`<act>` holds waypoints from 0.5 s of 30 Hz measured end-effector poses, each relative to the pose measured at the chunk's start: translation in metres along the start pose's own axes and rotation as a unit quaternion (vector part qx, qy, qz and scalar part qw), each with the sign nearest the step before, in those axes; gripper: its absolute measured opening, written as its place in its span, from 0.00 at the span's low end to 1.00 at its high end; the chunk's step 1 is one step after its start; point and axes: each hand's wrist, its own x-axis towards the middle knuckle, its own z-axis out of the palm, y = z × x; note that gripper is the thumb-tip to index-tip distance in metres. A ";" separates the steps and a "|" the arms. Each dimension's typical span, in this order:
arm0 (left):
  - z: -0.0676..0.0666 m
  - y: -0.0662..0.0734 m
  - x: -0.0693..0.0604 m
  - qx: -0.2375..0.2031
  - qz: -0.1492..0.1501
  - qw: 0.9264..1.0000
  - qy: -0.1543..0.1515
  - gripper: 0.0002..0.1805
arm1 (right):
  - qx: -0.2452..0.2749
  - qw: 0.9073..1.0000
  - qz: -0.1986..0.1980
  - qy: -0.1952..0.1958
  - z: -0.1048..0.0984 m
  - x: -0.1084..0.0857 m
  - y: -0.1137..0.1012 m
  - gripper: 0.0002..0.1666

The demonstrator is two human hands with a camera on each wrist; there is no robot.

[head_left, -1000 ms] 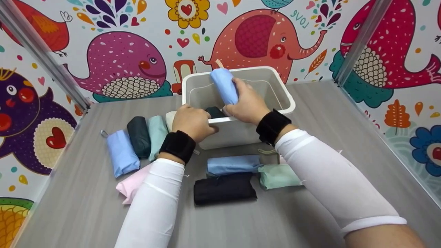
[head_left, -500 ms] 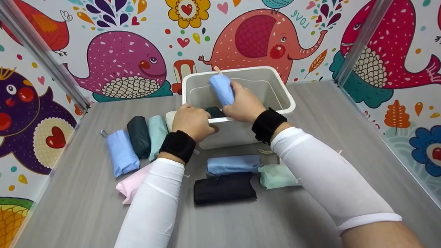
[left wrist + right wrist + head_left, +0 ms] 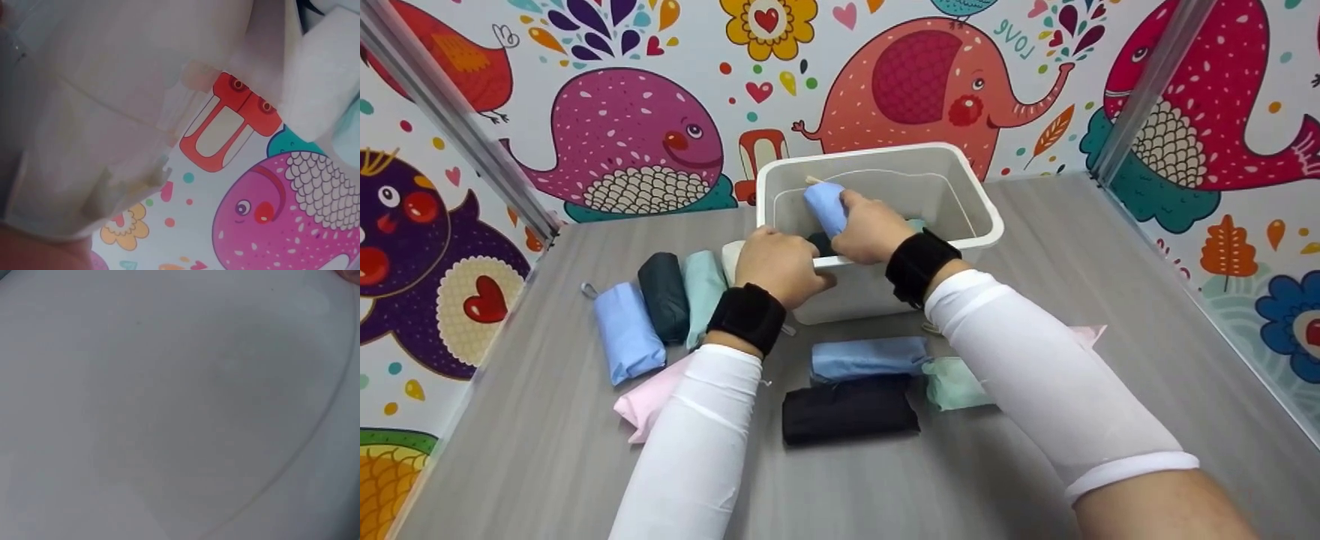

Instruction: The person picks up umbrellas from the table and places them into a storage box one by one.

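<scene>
In the head view my right hand [image 3: 874, 226] holds a light-blue folded umbrella [image 3: 826, 206], tilted, down inside a white plastic bin [image 3: 877, 154]. A pale strap sticks out at its upper end. My left hand [image 3: 777, 266] grips the bin's near rim at the left corner. Beside the right hand, a dark green bundle [image 3: 821, 244] shows inside the bin; a bit of pale green shows behind the wrist. The left wrist view has the bin's pale wall [image 3: 112, 67] up close. Only the bin's blurred inner wall [image 3: 169, 410] fills most of the right wrist view.
Left of the bin lie a blue folded umbrella [image 3: 628, 332], a dark green one [image 3: 664, 298], a pale green one [image 3: 704, 292] and a pink one [image 3: 649, 401]. In front are blue [image 3: 870, 358], black [image 3: 847, 411] and mint [image 3: 956, 382] ones. Patterned walls stand behind.
My right hand has moved down and left, lowering the light-blue umbrella deeper into the bin. The left hand stays on the rim. A pink corner now shows beyond the right forearm.
</scene>
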 end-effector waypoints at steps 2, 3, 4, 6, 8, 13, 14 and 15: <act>0.000 0.000 0.000 0.000 -0.001 1.000 -0.001 0.21 | -0.010 1.000 0.000 -0.013 0.001 0.002 -0.001 0.49; -0.001 0.001 0.000 -0.001 -0.001 1.000 -0.001 0.21 | -0.017 1.000 -0.001 -0.019 0.001 0.003 -0.002 0.48; -0.001 0.001 0.000 -0.001 0.001 1.000 0.001 0.21 | -0.021 0.999 -0.004 -0.026 0.000 0.003 -0.002 0.48; -0.001 0.001 -0.001 -0.001 0.003 1.000 0.006 0.20 | -0.032 0.999 -0.009 -0.037 0.000 0.005 -0.002 0.47; -0.001 0.001 -0.001 0.000 0.003 1.000 0.011 0.20 | -0.044 0.998 -0.016 -0.050 0.000 0.006 -0.002 0.46; -0.001 0.000 -0.002 -0.001 0.002 1.000 0.016 0.19 | -0.078 0.993 -0.031 -0.088 0.001 0.010 -0.004 0.42; 0.000 0.000 -0.002 -0.001 0.002 1.000 0.015 0.20 | -0.090 0.991 -0.036 -0.095 0.001 0.011 -0.004 0.41; 0.000 0.000 -0.003 -0.003 0.002 1.000 0.015 0.20 | -0.102 0.989 -0.041 -0.102 0.001 0.012 -0.004 0.39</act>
